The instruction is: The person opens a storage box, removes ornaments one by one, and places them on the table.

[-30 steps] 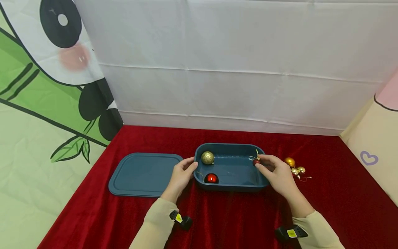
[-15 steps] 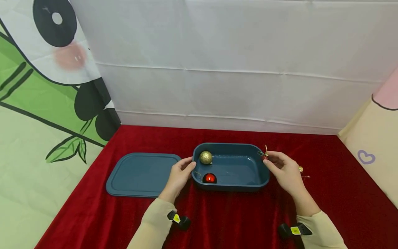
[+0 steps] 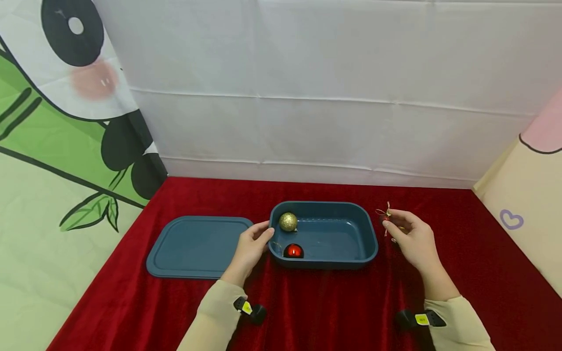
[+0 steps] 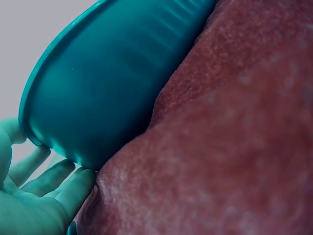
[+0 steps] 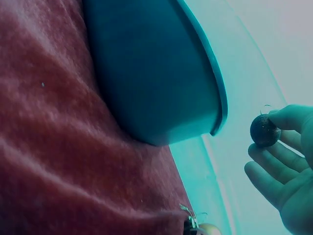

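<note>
A blue rectangular box (image 3: 325,264) stands on the red cloth. My left hand (image 3: 247,249) holds its left end, thumb at the rim; in the left wrist view the fingers (image 4: 73,196) touch the outer wall. Inside, at the left end, lie a glittery gold bauble (image 3: 288,222) and a shiny red bauble (image 3: 293,251). Right of the box, my right hand (image 3: 416,240) pinches a small dark red bauble (image 5: 264,131) with a gold hanging loop, between thumb and fingertips, above the cloth. Gold baubles (image 3: 403,229) are mostly hidden behind that hand.
The box's flat blue lid (image 3: 197,247) lies on the cloth to the left, close to my left hand. Red velvet cloth (image 3: 333,307) covers the table. A white sheet (image 3: 281,126) hangs behind, with a cartoon-printed sheet (image 3: 66,195) at the left.
My right hand has drawn the small red bauble from inside the box's right end, over the rim, out to the right. The left hand keeps its hold on the box.
</note>
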`<state>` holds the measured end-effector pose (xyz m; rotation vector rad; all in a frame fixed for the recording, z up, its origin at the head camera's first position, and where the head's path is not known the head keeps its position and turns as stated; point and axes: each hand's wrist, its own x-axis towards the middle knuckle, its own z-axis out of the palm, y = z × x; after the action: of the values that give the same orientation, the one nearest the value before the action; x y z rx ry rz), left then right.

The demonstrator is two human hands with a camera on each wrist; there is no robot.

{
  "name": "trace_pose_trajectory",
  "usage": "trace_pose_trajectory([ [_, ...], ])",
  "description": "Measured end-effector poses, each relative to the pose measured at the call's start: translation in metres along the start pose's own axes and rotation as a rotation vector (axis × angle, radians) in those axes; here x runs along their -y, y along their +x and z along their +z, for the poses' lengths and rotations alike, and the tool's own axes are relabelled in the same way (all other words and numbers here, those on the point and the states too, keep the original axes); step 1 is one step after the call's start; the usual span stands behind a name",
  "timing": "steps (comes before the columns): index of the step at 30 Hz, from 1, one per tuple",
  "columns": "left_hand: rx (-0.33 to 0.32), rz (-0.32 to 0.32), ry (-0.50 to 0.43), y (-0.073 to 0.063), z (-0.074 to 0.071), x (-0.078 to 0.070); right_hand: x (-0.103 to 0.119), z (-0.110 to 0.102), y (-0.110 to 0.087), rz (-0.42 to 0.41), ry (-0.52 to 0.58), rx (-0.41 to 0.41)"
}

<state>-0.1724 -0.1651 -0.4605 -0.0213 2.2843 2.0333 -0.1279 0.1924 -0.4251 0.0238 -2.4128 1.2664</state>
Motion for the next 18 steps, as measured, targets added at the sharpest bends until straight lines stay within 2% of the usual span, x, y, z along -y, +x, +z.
trace_pose_trajectory([
  [4,-0.001,-0.005,-0.002,0.000,0.000,0.000,-0.004,-0.005,0.001,0.029,-0.017,-0.003],
  [18,0.001,-0.014,-0.002,0.001,0.000,-0.001,-0.016,-0.018,0.005,0.054,-0.053,-0.055],
])
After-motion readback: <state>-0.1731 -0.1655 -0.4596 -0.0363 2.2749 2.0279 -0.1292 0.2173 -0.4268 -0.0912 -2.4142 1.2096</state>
